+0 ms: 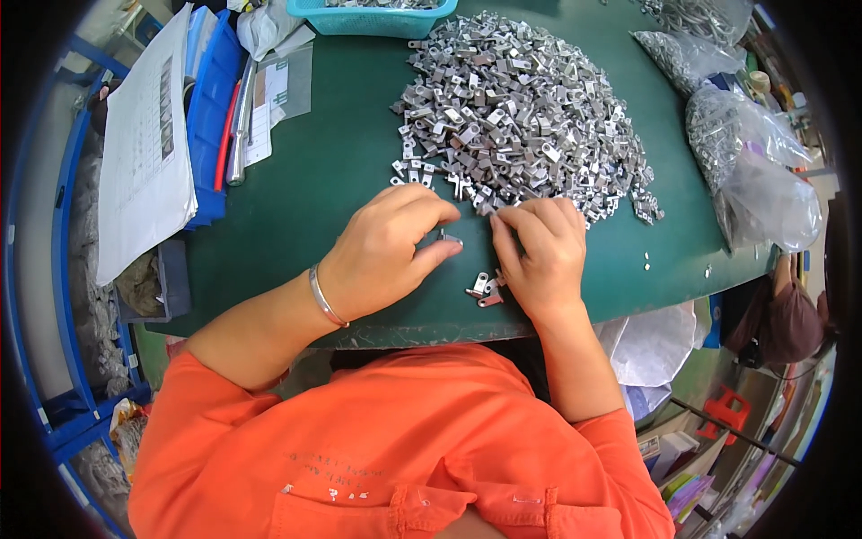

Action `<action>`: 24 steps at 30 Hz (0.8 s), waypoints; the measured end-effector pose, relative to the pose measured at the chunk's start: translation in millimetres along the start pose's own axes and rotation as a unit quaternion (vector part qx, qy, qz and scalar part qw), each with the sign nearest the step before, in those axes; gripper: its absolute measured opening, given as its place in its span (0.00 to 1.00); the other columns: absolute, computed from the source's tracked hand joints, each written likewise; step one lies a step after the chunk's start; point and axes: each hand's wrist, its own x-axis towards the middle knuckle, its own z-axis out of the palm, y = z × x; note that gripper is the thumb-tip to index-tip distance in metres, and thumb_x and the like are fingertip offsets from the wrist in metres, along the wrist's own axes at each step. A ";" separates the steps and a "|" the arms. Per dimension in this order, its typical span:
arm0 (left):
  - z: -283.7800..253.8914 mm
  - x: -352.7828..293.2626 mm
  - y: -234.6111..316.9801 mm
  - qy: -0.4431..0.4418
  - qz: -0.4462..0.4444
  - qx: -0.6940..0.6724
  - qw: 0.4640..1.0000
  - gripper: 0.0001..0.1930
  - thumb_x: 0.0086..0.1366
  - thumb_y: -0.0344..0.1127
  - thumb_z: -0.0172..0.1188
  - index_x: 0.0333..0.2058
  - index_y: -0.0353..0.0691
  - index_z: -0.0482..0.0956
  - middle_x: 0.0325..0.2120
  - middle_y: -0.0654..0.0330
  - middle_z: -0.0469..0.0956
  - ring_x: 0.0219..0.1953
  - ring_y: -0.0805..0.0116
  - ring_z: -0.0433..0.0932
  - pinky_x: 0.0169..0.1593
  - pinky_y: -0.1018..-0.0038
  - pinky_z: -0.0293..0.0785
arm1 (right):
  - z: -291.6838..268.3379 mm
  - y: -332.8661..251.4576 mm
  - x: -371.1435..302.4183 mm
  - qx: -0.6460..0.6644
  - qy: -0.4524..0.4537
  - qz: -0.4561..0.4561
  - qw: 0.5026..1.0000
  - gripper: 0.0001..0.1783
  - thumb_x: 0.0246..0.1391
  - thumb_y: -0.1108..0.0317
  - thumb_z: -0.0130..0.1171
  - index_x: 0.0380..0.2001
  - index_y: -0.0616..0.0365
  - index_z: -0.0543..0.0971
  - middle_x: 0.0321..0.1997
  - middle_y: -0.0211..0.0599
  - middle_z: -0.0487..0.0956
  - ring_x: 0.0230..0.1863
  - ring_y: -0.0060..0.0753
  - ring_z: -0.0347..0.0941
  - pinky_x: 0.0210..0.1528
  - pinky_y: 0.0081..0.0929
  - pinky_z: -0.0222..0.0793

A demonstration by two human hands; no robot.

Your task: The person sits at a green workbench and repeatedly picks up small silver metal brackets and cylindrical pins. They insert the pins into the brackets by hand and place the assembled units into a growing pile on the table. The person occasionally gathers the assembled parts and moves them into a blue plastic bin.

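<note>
A large heap of small silver metal brackets [521, 108], each with a hole, lies on the green table [332, 117]. My left hand [382, 247], with a silver bangle at its wrist, is closed at the heap's near left side. Between its thumb and fingers sits one small metal bracket [449, 237]. My right hand [548, 256] has its fingers bent and drawn together at the near edge of the heap; whatever is at its fingertips is hidden. A few loose brackets [486, 290] lie between my hands, close to the table's front edge.
A turquoise basket [373, 20] of metal parts stands at the back. Clear bags of metal parts [718, 135] line the right side. At left are a blue bin [208, 126], paper sheets [148, 153], a red pen [226, 135] and a grey box [171, 283].
</note>
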 end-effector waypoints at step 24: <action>-7.4 0.6 5.1 0.050 0.058 -0.105 0.992 0.08 0.51 0.23 0.67 0.32 0.36 0.81 0.35 0.55 0.81 0.36 0.64 0.80 0.40 0.74 0.75 | -30.9 -5.4 -25.0 0.213 0.044 0.036 0.975 0.12 0.38 0.85 0.65 0.30 0.63 0.80 0.34 0.41 0.80 0.32 0.38 0.77 0.34 0.28 0.73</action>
